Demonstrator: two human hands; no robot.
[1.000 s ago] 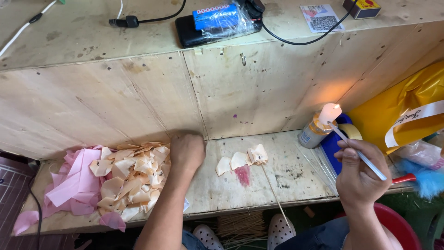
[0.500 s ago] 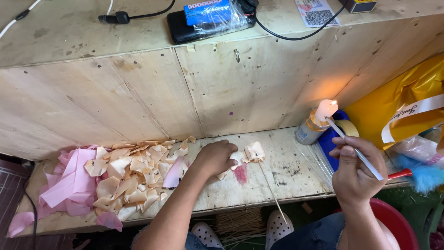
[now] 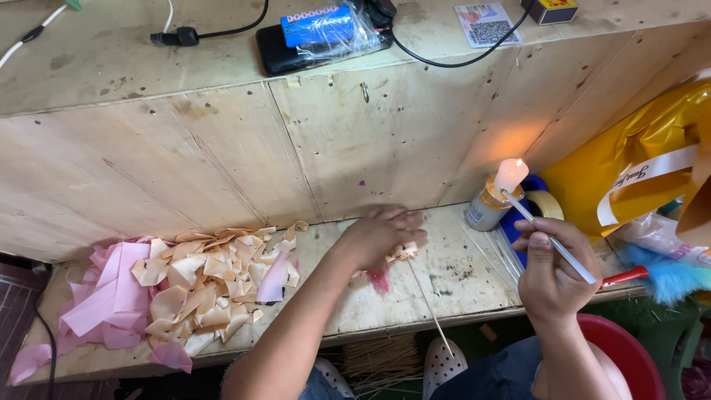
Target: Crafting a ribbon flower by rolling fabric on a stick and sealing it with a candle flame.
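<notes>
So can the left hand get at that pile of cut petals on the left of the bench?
Probably yes: the left hand rests on the bench beside the petal pile, with nothing between them.

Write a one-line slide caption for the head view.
Left hand on cream petal pieces on the wooden bench; right hand holds a thin white stick toward a lit candle.

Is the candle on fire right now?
Yes, lit. The candle on the small can shows a bright flame and an orange glow on the wooden wall behind it.
</notes>
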